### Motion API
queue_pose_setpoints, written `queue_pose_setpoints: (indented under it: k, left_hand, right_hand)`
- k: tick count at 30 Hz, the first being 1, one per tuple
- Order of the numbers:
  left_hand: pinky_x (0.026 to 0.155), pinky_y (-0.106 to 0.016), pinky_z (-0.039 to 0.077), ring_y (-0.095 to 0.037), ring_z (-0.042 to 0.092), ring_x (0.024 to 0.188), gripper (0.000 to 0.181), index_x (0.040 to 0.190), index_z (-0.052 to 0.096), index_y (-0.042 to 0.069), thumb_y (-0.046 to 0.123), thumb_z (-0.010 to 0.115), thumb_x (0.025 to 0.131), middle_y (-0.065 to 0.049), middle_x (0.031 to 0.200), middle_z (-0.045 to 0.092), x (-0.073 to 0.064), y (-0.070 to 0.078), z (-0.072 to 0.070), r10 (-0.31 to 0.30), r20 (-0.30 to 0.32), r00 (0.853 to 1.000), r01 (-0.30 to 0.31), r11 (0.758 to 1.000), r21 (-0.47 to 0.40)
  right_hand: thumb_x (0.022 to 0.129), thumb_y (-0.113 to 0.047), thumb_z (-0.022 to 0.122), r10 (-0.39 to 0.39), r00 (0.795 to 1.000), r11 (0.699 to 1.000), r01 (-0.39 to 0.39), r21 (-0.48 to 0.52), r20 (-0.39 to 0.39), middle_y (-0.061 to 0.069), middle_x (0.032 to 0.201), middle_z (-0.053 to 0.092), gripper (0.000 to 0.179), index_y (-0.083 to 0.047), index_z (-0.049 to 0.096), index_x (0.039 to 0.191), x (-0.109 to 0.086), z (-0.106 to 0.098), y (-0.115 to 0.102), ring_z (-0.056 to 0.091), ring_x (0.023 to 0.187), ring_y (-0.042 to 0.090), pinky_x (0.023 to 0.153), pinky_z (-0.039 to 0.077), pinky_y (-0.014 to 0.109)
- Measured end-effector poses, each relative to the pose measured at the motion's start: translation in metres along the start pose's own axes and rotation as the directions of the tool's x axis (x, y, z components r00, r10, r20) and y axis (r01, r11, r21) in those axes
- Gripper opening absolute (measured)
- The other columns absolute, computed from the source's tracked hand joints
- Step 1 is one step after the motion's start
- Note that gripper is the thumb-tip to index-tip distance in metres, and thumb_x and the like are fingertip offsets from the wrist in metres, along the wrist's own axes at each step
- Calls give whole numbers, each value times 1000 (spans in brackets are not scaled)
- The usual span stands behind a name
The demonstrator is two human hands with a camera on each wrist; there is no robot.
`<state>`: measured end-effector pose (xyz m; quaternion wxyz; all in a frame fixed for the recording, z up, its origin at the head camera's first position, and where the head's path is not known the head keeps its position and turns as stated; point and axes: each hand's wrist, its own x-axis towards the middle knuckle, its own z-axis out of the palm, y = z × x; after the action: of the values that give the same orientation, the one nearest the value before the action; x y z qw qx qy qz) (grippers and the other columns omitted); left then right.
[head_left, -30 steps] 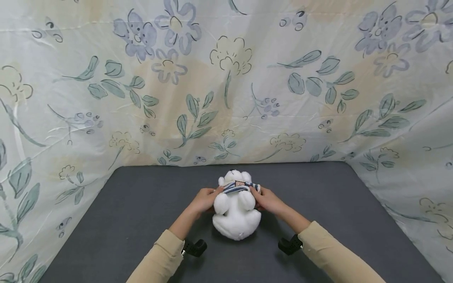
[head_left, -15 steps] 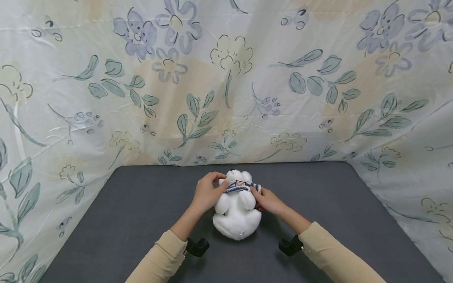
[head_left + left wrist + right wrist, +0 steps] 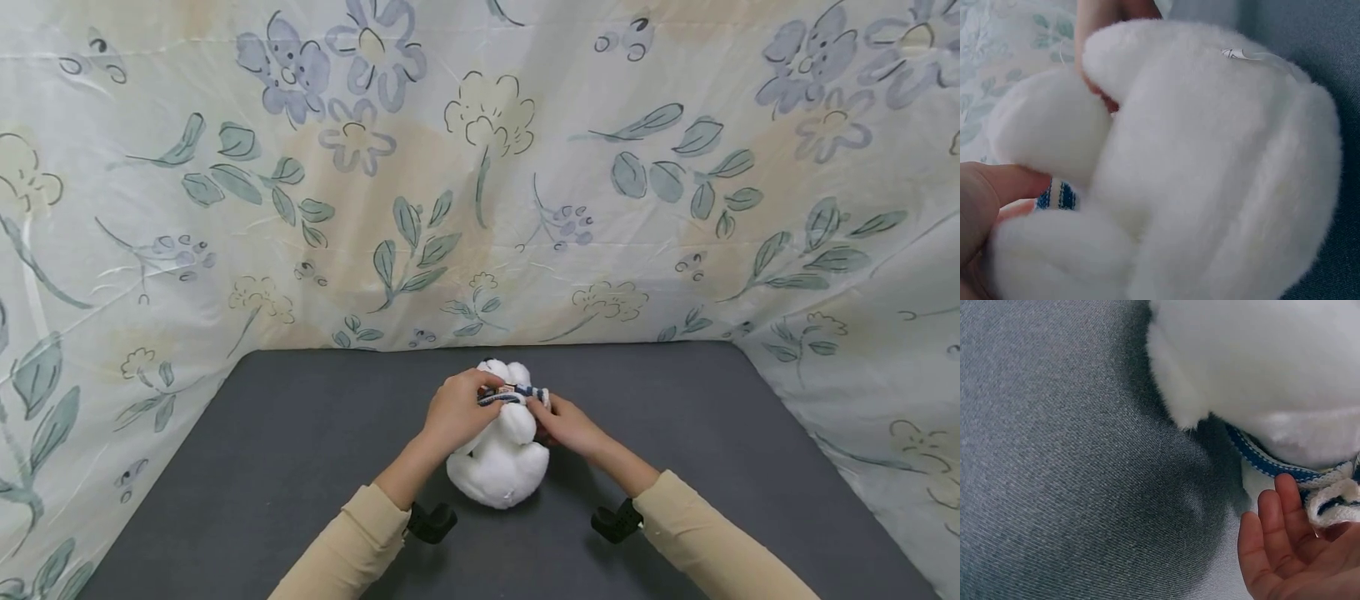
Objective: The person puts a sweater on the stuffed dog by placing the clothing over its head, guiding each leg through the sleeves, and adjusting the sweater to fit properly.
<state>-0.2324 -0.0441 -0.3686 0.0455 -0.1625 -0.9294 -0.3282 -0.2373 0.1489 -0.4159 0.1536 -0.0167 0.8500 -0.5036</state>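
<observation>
A white plush animal [image 3: 495, 479] lies on its back on the dark table, its head toward the far edge. Round its neck is a blue-and-white knitted scarf [image 3: 531, 392]. My left hand [image 3: 456, 414] reaches over the toy's chest and pinches the scarf near its small label, covering much of the toy's left-hand side. At the other side, my right hand [image 3: 572, 428] holds the scarf's end between thumb and forefinger. In the right wrist view its other fingers [image 3: 1272, 528] spread beside the bunched knit [image 3: 1338, 506]. White limbs partly hide the left hand's grip in the left wrist view.
The dark grey table [image 3: 322, 433] extends around the toy. A floral curtain [image 3: 480, 183] hangs behind it and along the sides. Black wrist devices [image 3: 432, 523] sit below both tan sleeves [image 3: 341, 542].
My left hand lets go at the toy's side, rises, then moves right onto the scarf's front near the label. The toy shifts slightly left. My right hand stays nearly still.
</observation>
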Motion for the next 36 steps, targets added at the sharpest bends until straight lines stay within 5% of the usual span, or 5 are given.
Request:
queue_pose_setpoints:
  k: [10,18,22,29,36]
  left_hand:
    - [64,-32,49,-18,64,87,14,95,73,21,19,70,81,2,98,68,6,0,4,-53,-17,998,54,997,62]
    - [59,-30,49,-15,65,79,10,91,74,19,21,71,81,4,88,70,8,1,1,-53,-33,998,54,998,44]
    - [57,-28,48,-13,64,76,8,88,74,20,21,71,81,5,84,70,9,2,-2,-33,-38,999,34,999,24]
    - [54,-24,43,-7,58,67,6,86,74,20,21,69,81,6,81,68,11,4,-8,-12,-27,1000,12,1000,5]
    - [49,-23,40,-5,54,59,7,86,73,17,20,68,82,6,76,68,14,8,-12,14,-62,998,-15,1000,-21]
  right_hand:
    - [93,-47,45,-20,1000,1000,20,-15,-8,10,96,60,47,-3,54,106,-2,1,2,58,89,23,74,49,38]
    - [93,-44,47,-82,994,989,73,-131,-69,8,98,62,44,-7,52,117,-5,-2,0,58,83,18,68,48,33]
    - [93,-38,51,-191,963,956,138,-260,-191,5,96,61,39,-9,51,119,-9,-5,-5,58,80,15,62,46,30]
    - [90,-20,59,-417,851,892,314,-325,-319,2,84,57,23,-9,57,109,-22,-11,-24,56,70,13,57,44,28]
    - [87,-13,62,-454,867,867,377,-327,-205,2,82,59,22,-8,57,108,-28,-5,-36,60,68,14,57,46,25]
